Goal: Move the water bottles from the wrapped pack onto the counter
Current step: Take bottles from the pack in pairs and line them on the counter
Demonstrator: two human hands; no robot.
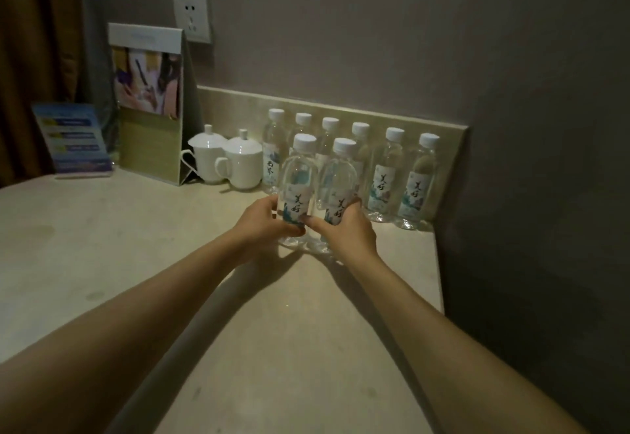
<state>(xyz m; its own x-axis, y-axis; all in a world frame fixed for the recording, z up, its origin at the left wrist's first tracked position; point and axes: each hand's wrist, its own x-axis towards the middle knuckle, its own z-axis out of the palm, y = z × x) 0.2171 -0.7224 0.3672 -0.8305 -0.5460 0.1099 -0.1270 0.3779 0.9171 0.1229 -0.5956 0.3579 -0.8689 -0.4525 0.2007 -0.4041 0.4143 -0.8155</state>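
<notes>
While fingers (262, 210) curl round two front bottles (300, 181), six more bottles (385, 174) just behind, lidded cups (238, 161) leftward.

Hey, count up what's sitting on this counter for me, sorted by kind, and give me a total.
Water bottles: 8, with 6 in the back row by the wall and 2 in front, one held by the left hand and one by the right hand
White lidded cups: 2
Standing display cards: 2
Total: 12
</notes>
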